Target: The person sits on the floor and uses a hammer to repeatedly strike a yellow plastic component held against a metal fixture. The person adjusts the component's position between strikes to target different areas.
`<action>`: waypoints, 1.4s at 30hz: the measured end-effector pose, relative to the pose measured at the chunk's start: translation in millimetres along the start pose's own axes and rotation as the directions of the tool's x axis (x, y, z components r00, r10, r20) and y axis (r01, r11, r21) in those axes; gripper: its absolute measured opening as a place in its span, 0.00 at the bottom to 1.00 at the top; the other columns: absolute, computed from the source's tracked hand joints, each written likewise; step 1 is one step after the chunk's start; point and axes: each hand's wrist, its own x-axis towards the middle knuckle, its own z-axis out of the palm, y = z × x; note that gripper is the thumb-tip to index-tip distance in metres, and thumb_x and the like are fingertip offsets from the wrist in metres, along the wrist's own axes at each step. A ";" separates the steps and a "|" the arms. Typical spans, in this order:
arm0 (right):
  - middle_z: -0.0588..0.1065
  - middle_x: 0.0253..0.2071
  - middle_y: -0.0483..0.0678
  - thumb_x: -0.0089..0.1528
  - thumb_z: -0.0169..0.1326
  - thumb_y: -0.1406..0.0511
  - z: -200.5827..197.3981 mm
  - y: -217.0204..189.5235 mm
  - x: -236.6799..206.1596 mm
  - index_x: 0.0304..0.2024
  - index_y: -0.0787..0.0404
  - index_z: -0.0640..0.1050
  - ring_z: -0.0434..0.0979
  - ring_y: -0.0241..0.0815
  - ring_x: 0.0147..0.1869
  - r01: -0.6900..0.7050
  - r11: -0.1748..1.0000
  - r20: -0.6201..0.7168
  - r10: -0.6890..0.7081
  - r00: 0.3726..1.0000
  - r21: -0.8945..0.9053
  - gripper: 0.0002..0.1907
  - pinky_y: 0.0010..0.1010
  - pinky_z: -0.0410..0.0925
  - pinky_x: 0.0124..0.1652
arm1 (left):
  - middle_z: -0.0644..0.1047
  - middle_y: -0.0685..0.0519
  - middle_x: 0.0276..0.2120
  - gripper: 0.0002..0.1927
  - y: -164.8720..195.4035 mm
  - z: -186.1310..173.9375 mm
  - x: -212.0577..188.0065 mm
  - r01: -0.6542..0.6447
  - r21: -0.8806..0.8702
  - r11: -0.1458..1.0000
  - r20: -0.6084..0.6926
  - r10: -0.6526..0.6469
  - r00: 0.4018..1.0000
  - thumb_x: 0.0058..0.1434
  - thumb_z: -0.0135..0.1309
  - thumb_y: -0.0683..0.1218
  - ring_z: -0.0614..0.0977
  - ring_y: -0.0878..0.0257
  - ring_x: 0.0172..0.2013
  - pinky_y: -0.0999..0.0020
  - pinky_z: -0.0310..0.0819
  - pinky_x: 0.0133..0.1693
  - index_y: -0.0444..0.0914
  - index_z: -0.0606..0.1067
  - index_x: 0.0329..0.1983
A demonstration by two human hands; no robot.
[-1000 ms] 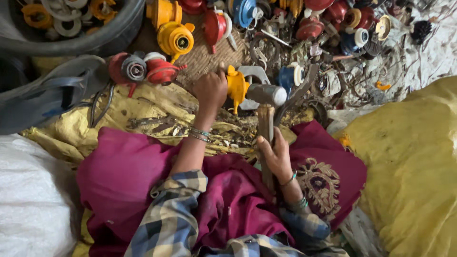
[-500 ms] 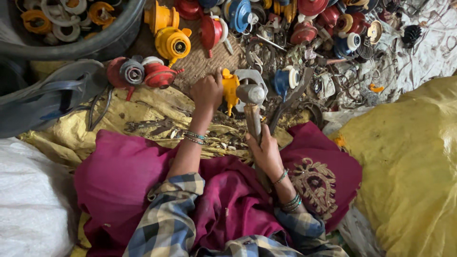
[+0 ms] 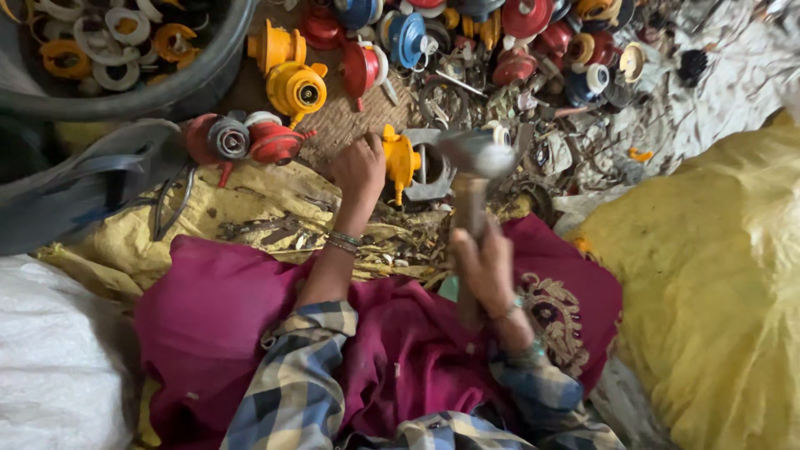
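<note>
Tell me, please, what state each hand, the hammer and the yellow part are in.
Left hand: closed on the yellow part, pressing it to the ground.
Yellow part: held, lying on its side.
Right hand: gripping the hammer's wooden handle.
Hammer: raised, head blurred above the part.

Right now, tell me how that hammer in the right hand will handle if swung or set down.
The hammer looks top-heavy: a thick metal head on a slim wooden handle. It is likely rigid, not floppy. The right hand grips low on the handle, so the head probably pulls forward; laid down, the rounded head might roll slightly.
</note>
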 end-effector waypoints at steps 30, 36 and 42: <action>0.78 0.29 0.51 0.66 0.53 0.61 -82.2 -61.9 10.0 0.52 0.65 0.71 0.77 0.40 0.24 0.464 0.332 -0.158 -0.649 0.744 0.821 0.17 0.30 0.72 0.21 | 0.79 0.42 0.19 0.29 15.2 9.0 -4.7 -0.052 0.034 0.998 -0.120 0.056 0.991 0.73 0.43 0.56 0.82 0.44 0.21 0.50 0.75 0.24 0.39 0.79 0.19; 0.77 0.25 0.50 0.66 0.53 0.61 17.7 8.4 12.2 0.52 0.67 0.72 0.76 0.38 0.24 -0.113 0.944 0.027 0.128 0.991 -0.310 0.18 0.29 0.70 0.21 | 0.79 0.41 0.19 0.30 13.9 6.7 -1.8 -0.076 -0.011 0.997 -0.106 0.074 0.992 0.73 0.42 0.57 0.82 0.44 0.21 0.50 0.76 0.27 0.40 0.80 0.19; 0.78 0.26 0.49 0.66 0.49 0.61 -55.8 -25.1 -23.6 0.49 0.62 0.72 0.77 0.38 0.21 -0.021 0.999 -0.121 0.015 0.993 -0.048 0.14 0.31 0.73 0.18 | 0.80 0.41 0.20 0.29 11.9 7.9 -3.3 -0.050 0.079 0.996 -0.124 0.059 0.990 0.71 0.44 0.57 0.83 0.44 0.22 0.50 0.76 0.26 0.39 0.80 0.18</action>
